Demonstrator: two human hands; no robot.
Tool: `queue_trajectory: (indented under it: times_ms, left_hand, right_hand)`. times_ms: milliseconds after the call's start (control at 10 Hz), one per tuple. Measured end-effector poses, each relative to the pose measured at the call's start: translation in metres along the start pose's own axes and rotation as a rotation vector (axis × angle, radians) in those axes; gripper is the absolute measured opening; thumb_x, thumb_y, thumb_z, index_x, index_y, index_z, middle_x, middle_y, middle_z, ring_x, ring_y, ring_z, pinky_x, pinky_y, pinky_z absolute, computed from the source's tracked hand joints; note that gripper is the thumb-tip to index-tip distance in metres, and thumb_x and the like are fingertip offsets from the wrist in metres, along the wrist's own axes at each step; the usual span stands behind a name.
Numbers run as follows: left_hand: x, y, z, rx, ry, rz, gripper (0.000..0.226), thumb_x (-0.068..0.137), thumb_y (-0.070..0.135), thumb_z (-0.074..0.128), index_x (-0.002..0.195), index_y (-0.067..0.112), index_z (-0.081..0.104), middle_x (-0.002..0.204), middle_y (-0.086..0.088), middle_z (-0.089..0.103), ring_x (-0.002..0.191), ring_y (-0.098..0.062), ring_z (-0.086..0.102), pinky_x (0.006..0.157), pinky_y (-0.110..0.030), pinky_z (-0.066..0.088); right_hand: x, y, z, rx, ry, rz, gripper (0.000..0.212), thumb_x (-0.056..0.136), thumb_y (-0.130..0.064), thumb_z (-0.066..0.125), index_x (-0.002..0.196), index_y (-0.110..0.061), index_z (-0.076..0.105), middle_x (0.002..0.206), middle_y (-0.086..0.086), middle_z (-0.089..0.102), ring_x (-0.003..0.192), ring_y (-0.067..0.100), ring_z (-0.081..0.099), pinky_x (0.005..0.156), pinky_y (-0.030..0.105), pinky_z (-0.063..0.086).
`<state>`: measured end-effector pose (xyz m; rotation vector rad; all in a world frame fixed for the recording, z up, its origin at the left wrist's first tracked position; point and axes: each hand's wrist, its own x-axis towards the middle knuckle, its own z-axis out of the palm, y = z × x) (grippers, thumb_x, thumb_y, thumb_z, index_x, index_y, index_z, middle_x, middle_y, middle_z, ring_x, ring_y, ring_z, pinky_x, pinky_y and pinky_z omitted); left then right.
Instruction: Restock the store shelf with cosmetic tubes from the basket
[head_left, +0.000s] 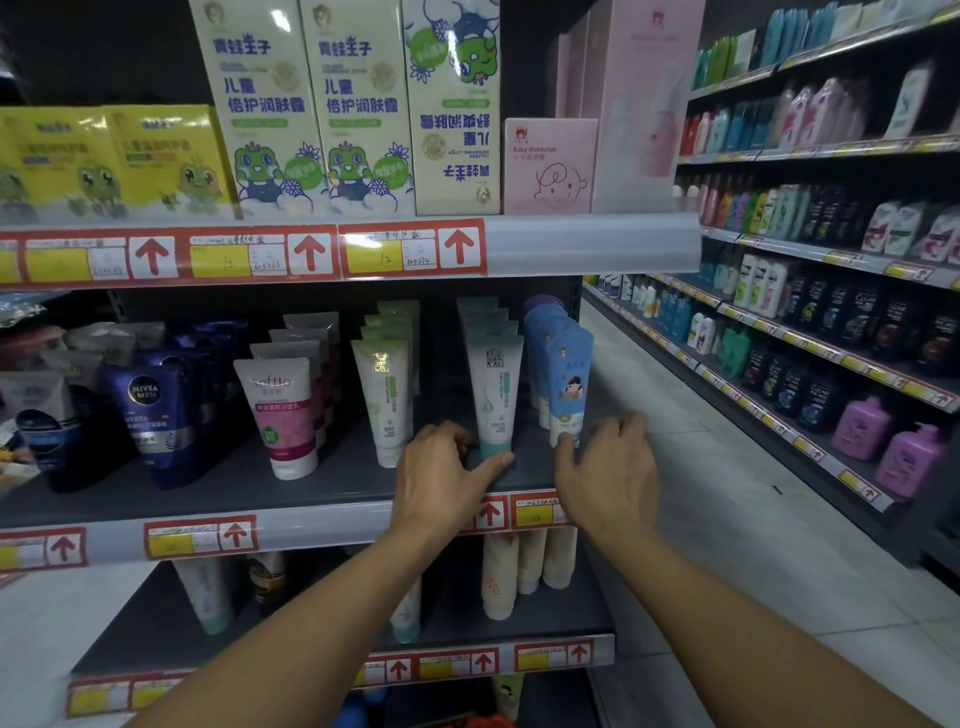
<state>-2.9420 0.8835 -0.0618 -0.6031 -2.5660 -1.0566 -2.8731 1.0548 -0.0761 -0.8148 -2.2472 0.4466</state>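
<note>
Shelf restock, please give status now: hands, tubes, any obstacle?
Left hand holds the teal-capped tube at its base. Right hand pinches the blue tube. Both tubes upright on middle shelf. Nothing blocking.

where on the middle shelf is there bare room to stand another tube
The widest bare strip is the shelf front, ahead of the Nivea tube and the pink Softto tube. A narrower gap lies between the Softto row and the green-print tube. The right end is crowded: left hand at the teal-capped tube, right hand at the blue tube.
</note>
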Motion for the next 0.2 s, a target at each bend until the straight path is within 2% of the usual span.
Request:
queue_trajectory:
  times_ms: [200]
  left_hand:
    - [-0.0087, 0.0018, -0.0111, -0.062, -0.048, 0.062, 0.034, 0.092, 0.049, 0.074, 0.114, 0.024, 0.066, 0.109, 0.006, 0.061, 0.094, -0.006, 0.061, 0.078, -0.021, 0.051]
  right_hand:
    - [-0.0170, 0.0057, -0.0113, -0.005, 0.011, -0.176, 0.040, 0.096, -0.048, 0.056, 0.114, -0.012, 0.060, 0.111, 0.002, 0.044, 0.083, 0.014, 0.049, 0.068, 0.028, 0.044]
